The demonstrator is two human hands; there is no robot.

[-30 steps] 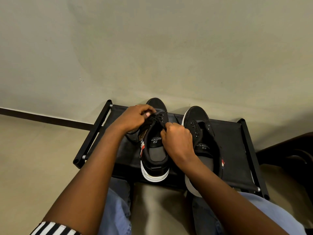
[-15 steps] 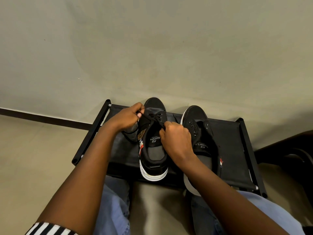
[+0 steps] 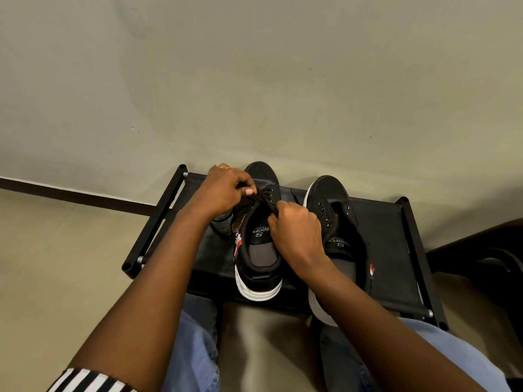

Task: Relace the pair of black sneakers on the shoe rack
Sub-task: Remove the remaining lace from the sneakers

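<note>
Both black sneakers (image 3: 259,250) lengthwise on shoe rack (image 3: 382,236), toes toward wall (image 3: 254,80).

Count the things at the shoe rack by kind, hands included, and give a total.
Black sneakers with white soles: 2
Black shoelace: 1
Black fabric-and-metal shoe rack: 1
Hands: 2, left hand and right hand, each pinching the shoelace
Total: 6

Pretty dim, warm, soft light here; my black sneakers (image 3: 259,230) lose detail in shadow, and wide-angle edges bend noticeably.
</note>
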